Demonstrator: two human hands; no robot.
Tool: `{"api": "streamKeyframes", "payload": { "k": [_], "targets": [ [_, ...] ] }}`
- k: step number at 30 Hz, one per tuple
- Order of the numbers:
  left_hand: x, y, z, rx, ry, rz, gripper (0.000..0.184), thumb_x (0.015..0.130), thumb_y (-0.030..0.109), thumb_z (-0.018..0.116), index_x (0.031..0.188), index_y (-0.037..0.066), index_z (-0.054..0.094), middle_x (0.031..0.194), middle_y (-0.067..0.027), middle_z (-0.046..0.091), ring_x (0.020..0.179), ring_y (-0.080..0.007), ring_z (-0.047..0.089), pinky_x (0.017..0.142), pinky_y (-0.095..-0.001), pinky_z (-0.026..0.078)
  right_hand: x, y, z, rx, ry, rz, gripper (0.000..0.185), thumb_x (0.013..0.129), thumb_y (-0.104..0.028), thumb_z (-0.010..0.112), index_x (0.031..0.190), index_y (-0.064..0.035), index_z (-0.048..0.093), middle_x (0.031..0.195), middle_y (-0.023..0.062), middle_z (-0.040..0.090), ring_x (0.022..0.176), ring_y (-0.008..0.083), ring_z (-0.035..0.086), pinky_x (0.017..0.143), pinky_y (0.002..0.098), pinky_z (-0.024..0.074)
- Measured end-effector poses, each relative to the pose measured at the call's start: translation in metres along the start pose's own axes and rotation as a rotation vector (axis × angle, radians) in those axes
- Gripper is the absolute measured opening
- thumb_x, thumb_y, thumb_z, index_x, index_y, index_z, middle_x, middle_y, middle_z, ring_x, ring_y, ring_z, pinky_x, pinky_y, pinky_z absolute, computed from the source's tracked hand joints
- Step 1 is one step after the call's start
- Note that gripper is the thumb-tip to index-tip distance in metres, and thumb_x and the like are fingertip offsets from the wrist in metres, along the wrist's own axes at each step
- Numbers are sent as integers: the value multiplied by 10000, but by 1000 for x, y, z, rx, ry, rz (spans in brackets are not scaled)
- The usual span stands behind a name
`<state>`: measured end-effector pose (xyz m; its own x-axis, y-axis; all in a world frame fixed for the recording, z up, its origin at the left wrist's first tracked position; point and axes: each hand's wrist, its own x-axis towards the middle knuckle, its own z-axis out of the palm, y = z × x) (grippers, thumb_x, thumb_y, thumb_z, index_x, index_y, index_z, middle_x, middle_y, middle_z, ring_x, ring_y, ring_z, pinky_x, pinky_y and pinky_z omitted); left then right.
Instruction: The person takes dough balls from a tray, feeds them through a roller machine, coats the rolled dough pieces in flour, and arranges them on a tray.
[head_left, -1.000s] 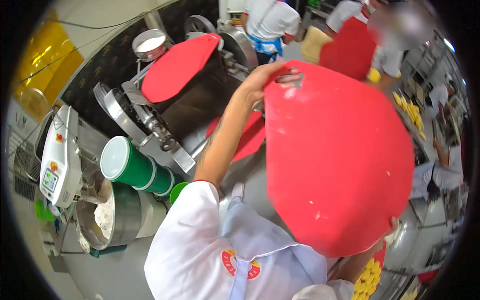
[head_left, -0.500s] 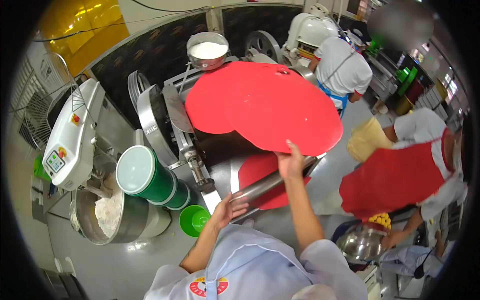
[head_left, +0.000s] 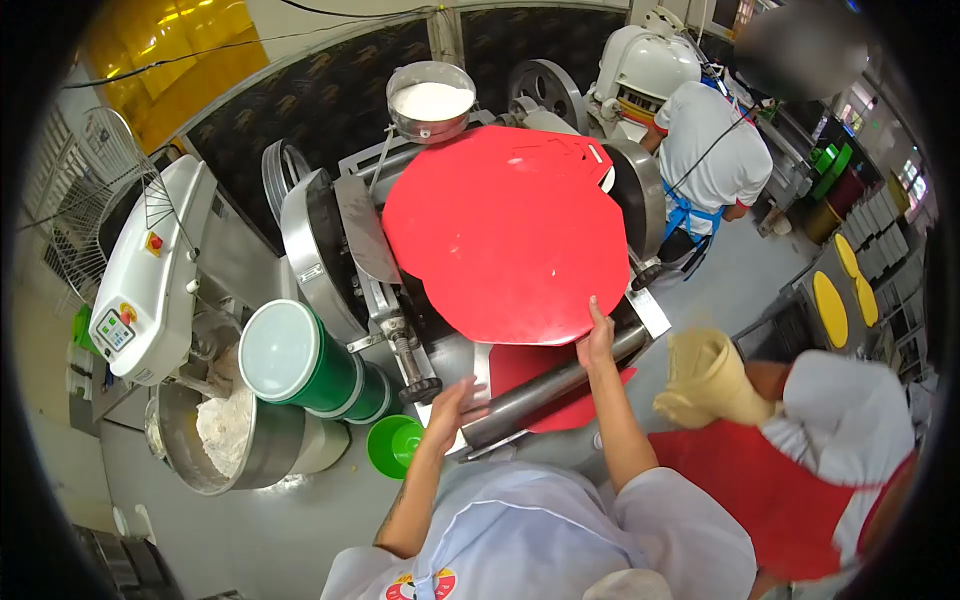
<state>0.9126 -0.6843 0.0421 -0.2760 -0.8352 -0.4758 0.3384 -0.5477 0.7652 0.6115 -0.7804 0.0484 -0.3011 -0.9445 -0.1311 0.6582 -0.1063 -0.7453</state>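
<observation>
A broad, glossy red dough sheet (head_left: 510,235) with ragged holes at its far right edge lies over the rollers of a dough sheeter (head_left: 310,255). My right hand (head_left: 597,345) grips the sheet's near edge, thumb on top and the other fingers partly hidden. More red dough (head_left: 515,370) shows beneath, running under the metal front roller (head_left: 550,392) and hanging beyond it. Near the roller's left end, my left hand (head_left: 455,412) is held with fingers stretched out, slightly blurred, holding nothing.
A bowl of white powder (head_left: 430,100) sits above the sheeter. Left stand a mixer bowl of flour (head_left: 225,440), a green lidded drum (head_left: 300,360) and a green bucket (head_left: 395,445). A red-aproned co-worker carries pale dough (head_left: 705,380) close on the right; another person (head_left: 710,150) works behind.
The red sheet's right part has drawn in leftward and its near edge hangs closer to me. My right hand stays at that edge. The red-aproned co-worker has come nearer with the pale dough.
</observation>
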Motion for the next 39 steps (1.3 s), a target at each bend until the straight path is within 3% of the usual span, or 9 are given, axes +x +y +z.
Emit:
{"api": "streamKeyframes", "payload": {
  "k": [6, 11, 14, 17, 20, 26, 30, 34, 39],
  "targets": [
    [60, 20, 69, -309, 180, 360, 428, 1044, 265, 505, 1405, 49, 429, 1350, -145, 563, 1159, -267, 614, 914, -472, 563, -47, 12, 11, -193, 115, -87, 490, 990, -306, 624, 1332, 21, 497, 1330, 92, 557, 1226, 170, 538, 1052, 392, 434],
    [67, 62, 53, -231, 48, 408, 377, 1023, 187, 543, 1371, 68, 458, 1259, -103, 614, 989, -233, 684, 687, -368, 635, -72, -44, 2, 325, -98, -85, 567, 1028, -420, 494, 1466, -73, 398, 1415, 121, 521, 1329, 263, 496, 1113, 439, 412],
    [107, 101, 33, -29, 25, 414, 415, 1023, 218, 553, 1384, 47, 445, 1247, -117, 623, 1038, -255, 667, 814, -408, 615, -22, -79, -21, 133, -143, 13, 525, 1011, -305, 556, 1451, -59, 408, 1403, 109, 528, 1293, 258, 529, 1073, 444, 453],
    [187, 108, -2, -580, -101, 434, 479, 1022, 293, 559, 1394, 21, 426, 1344, -145, 554, 1197, -270, 581, 987, -451, 522, 15, -76, 16, -65, -46, -62, 453, 991, -197, 599, 1394, -36, 468, 1344, 110, 571, 1260, 253, 558, 1055, 441, 469],
    [137, 106, 44, -351, 283, 585, 627, 994, 335, 607, 1465, 12, 348, 1495, -187, 358, 1398, -270, 358, 1102, -474, 388, 44, -44, 62, -55, -37, -158, 403, 979, -176, 629, 1343, -39, 521, 1272, 115, 620, 1204, 265, 599, 1017, 462, 496],
    [55, 35, 70, 6, 161, 448, 512, 969, 165, 644, 1416, 8, 451, 1420, -156, 450, 1162, -261, 585, 918, -393, 555, 94, 22, 85, 25, 82, 124, 417, 1013, -293, 583, 1305, 0, 529, 1208, 175, 652, 1073, 309, 671, 893, 532, 561],
    [41, 15, 84, 162, 112, 403, 456, 970, 139, 636, 1382, 1, 497, 1385, -161, 482, 1083, -244, 625, 835, -379, 590, 62, -29, 89, -655, -307, 597, 495, 1033, -344, 535, 1338, 45, 506, 1107, 220, 665, 908, 322, 717, 799, 434, 608],
    [48, 13, 115, 397, -39, 371, 442, 969, 100, 619, 1383, 5, 498, 1338, -156, 522, 1006, -227, 648, 797, -360, 599, 34, -55, 28, -746, -602, 268, 448, 1037, -346, 522, 1322, -3, 559, 1067, 161, 678, 813, 229, 716, 714, 337, 606],
    [64, -32, 184, 614, -335, 246, 404, 982, 113, 597, 1368, 21, 521, 1233, -110, 595, 954, -187, 644, 810, -328, 570, -99, -79, -180, -558, 32, 67, 398, 1026, -328, 550, 1283, -28, 600, 1057, 104, 692, 886, 176, 690, 750, 325, 586]
  ]
}}
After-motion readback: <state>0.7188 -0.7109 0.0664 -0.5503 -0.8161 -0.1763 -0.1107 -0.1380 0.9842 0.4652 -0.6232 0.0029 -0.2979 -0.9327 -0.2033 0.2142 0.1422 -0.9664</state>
